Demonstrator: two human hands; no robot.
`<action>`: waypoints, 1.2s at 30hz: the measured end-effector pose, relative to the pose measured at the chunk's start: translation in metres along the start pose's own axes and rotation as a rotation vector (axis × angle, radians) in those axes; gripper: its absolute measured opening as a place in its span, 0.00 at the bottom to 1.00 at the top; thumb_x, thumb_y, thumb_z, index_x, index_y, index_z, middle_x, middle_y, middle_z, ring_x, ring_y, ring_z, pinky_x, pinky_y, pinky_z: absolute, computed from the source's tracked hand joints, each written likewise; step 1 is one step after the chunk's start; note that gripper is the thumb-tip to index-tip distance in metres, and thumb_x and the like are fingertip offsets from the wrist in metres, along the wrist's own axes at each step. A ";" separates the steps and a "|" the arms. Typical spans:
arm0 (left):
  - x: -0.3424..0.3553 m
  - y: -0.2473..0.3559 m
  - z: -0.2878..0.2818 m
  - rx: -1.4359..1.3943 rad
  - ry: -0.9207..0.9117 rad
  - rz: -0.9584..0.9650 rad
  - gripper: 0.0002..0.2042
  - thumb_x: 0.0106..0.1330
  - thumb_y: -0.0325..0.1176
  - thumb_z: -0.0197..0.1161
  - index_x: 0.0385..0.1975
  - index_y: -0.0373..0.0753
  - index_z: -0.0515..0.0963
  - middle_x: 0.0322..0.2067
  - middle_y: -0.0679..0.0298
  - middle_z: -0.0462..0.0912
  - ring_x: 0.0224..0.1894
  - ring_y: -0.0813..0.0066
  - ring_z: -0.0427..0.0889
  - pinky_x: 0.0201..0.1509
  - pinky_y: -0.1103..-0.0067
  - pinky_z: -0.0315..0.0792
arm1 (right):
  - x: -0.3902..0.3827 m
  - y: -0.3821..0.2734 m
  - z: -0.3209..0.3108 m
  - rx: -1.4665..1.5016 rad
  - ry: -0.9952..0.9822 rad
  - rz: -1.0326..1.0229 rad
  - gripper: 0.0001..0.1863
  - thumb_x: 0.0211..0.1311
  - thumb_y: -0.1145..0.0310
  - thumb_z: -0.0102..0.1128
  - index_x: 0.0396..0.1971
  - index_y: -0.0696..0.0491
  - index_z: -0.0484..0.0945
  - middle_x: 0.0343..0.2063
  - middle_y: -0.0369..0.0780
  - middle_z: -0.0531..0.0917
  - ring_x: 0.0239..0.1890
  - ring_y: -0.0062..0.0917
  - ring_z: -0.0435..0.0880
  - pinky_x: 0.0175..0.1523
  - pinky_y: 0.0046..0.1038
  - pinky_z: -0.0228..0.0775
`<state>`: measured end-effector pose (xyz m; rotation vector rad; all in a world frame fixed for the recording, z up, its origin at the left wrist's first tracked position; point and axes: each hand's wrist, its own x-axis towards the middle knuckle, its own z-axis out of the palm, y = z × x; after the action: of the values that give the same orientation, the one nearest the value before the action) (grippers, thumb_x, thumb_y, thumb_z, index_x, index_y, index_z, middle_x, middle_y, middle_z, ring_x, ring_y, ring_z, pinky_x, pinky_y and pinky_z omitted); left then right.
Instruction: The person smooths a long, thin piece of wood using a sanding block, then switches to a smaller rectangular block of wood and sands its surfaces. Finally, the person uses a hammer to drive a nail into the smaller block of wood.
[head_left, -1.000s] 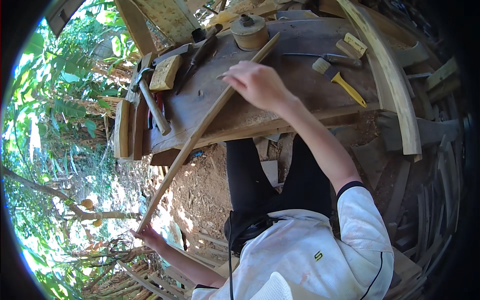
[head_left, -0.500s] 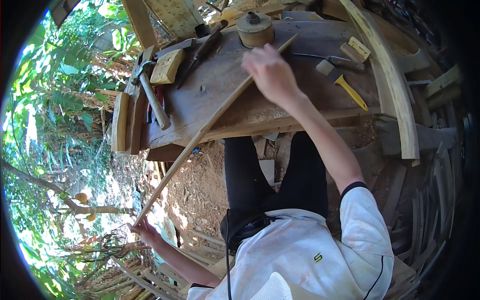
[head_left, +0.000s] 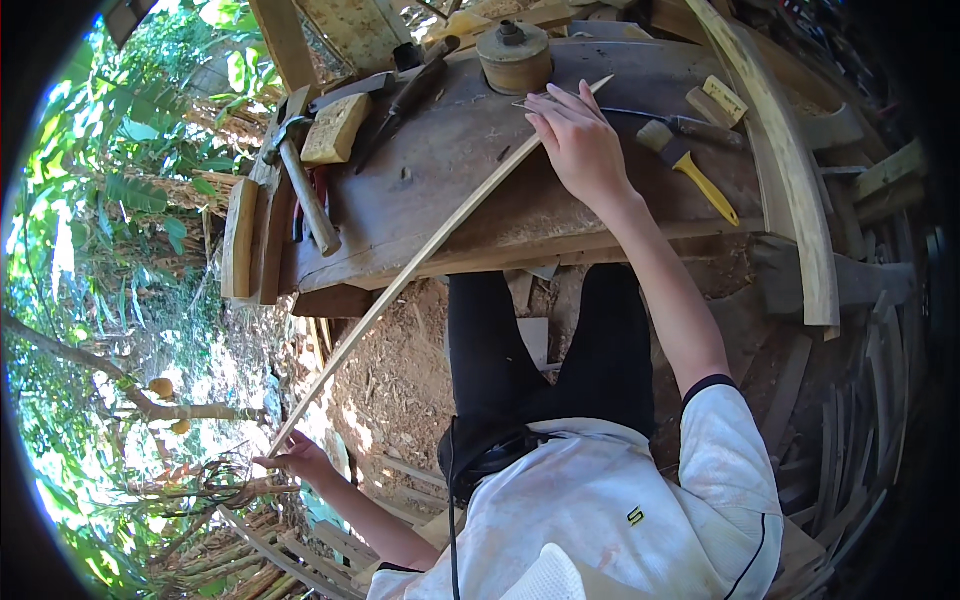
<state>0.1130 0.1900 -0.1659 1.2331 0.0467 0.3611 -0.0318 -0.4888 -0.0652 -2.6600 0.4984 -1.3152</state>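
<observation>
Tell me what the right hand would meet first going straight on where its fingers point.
Likely the round wooden block, just beyond the right hand; depth is unclear, so it might pass over.

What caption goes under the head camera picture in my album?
A long wooden strip slants off the workbench, right hand near its pointed tip, left hand holding the other end.
</observation>
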 end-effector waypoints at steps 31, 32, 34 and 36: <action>0.012 0.011 0.063 -0.165 0.608 -0.035 0.33 0.74 0.67 0.44 0.63 0.45 0.70 0.60 0.52 0.77 0.60 0.53 0.78 0.68 0.53 0.73 | -0.003 -0.022 -0.023 0.056 -0.008 -0.185 0.14 0.76 0.60 0.63 0.49 0.54 0.88 0.50 0.42 0.91 0.56 0.33 0.89 0.65 0.36 0.81; 0.011 0.009 0.063 -0.166 0.611 -0.038 0.32 0.76 0.67 0.44 0.64 0.47 0.70 0.61 0.54 0.76 0.60 0.55 0.77 0.67 0.54 0.73 | 0.003 -0.005 -0.026 0.031 -0.021 -0.092 0.14 0.75 0.61 0.64 0.49 0.54 0.88 0.51 0.42 0.90 0.56 0.33 0.89 0.66 0.36 0.80; 0.015 0.004 0.063 -0.203 0.613 -0.044 0.32 0.77 0.68 0.44 0.66 0.49 0.70 0.61 0.57 0.76 0.58 0.59 0.77 0.65 0.56 0.73 | 0.009 0.026 -0.028 -0.212 0.117 -0.080 0.12 0.73 0.62 0.67 0.46 0.54 0.88 0.50 0.42 0.91 0.55 0.34 0.90 0.67 0.37 0.79; 0.016 0.007 0.049 -0.199 0.601 -0.034 0.33 0.77 0.69 0.44 0.66 0.48 0.69 0.61 0.57 0.76 0.58 0.59 0.77 0.66 0.56 0.73 | 0.005 -0.003 -0.019 -0.085 0.064 -0.124 0.12 0.73 0.61 0.66 0.45 0.53 0.88 0.50 0.42 0.91 0.55 0.34 0.90 0.67 0.38 0.80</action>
<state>0.1380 0.1520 -0.1406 0.8924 0.5347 0.6802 -0.0429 -0.4875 -0.0494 -2.7655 0.4119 -1.4477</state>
